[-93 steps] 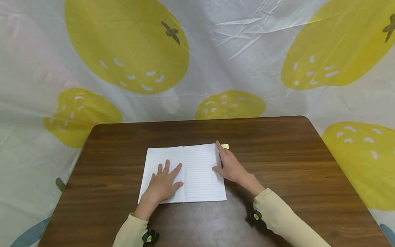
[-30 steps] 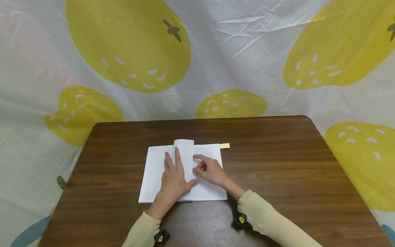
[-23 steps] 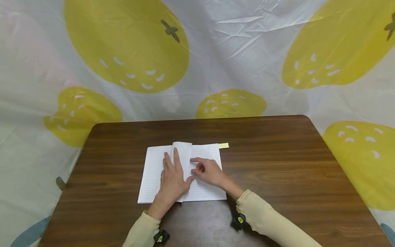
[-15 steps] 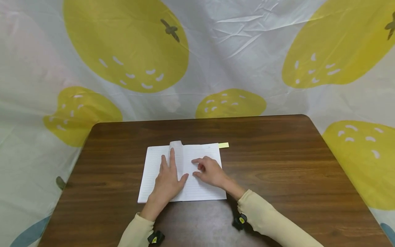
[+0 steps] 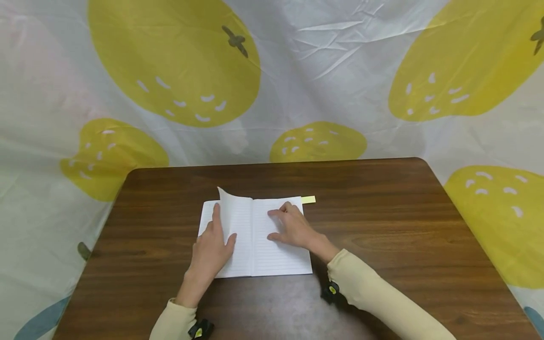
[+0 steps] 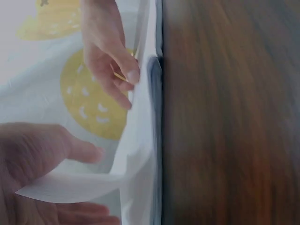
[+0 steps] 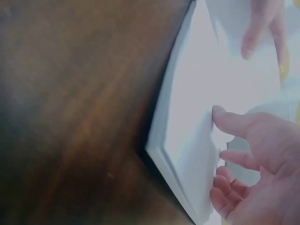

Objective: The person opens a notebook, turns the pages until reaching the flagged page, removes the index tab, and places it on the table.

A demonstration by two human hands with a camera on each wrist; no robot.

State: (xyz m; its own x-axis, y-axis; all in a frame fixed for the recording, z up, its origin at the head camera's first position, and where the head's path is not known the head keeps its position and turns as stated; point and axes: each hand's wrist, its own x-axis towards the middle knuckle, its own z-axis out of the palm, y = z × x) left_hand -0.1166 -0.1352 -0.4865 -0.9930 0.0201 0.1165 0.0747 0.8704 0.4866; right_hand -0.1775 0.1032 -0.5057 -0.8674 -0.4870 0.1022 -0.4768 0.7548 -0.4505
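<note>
An open lined notebook lies on the table, with a yellow sticky tab jutting from its upper right edge. One page on the left side is raised, its top corner curling upward. My left hand is at that page; in the left wrist view the page passes between the spread thumb and the straight fingers, unpinched. Over the right-hand page is my right hand, thumb and index finger apart. In the right wrist view its fingertips are at the paper, holding nothing visible.
The brown wood-grain table has rounded far corners. Behind it hangs a white cloth printed with yellow fruit. Dark wrist cameras sit below both cream sleeves.
My left hand has swept leftward, carrying a page over from the right side past the spine. The right hand has drawn back from that page's edge and spread its thumb and index finger.
</note>
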